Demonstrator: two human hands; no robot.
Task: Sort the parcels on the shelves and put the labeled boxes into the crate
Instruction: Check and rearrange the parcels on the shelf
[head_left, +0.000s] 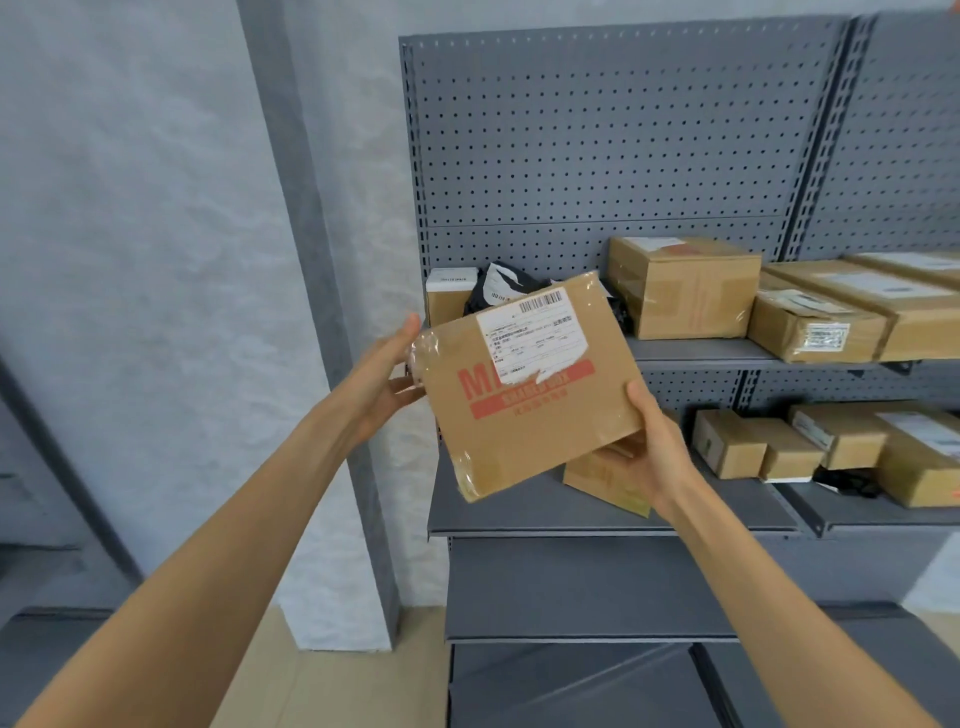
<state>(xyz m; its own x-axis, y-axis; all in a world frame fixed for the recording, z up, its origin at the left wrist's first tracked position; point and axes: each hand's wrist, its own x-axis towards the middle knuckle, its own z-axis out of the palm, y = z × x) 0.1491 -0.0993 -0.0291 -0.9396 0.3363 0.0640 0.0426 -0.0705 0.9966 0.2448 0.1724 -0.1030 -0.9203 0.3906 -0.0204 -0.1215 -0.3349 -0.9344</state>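
Observation:
A flat brown cardboard box with red print, a white shipping label and a barcode is held tilted in front of the grey shelving. My left hand grips its upper left edge. My right hand grips its lower right corner from below. Behind the held box, another brown box rests on the middle shelf, partly hidden by my right hand. No crate is visible.
The upper shelf holds a black mailer bag, a small box and several labeled brown boxes. The middle shelf carries several small boxes at right. A grey pillar stands left of the shelving.

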